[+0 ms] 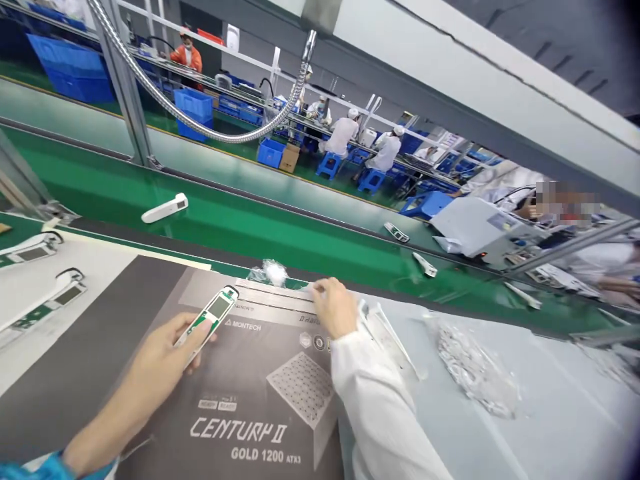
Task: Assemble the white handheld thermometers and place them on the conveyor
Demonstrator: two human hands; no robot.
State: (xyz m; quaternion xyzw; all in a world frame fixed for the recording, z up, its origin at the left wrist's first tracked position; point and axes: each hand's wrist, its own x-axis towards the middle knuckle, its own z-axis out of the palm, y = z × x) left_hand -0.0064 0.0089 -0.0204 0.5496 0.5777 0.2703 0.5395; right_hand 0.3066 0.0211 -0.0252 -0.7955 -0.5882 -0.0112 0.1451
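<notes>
My left hand (pixel 175 347) is wrapped round a slim white handheld device (pixel 219 307). Its casing is open, showing a green circuit board and a small grey screen, and my thumb lies over the board. At the far edge of the work surface, my right hand (pixel 336 307) has its fingers bent and pressed together; what they hold, if anything, is hidden. A small clear plastic bag with white contents (pixel 274 272) lies to the left of that hand. Beneath both hands is a flat dark Montech box (pixel 240 380) used as a mat.
Two similar open devices (pixel 67 293) lie at left. On the green conveyor belt (pixel 225 220) are a closed white device (pixel 165 209) and several other pieces. A large clear bag of small parts (pixel 477 367) lies at right. A metal hose (pixel 235 139) hangs above; people work beyond.
</notes>
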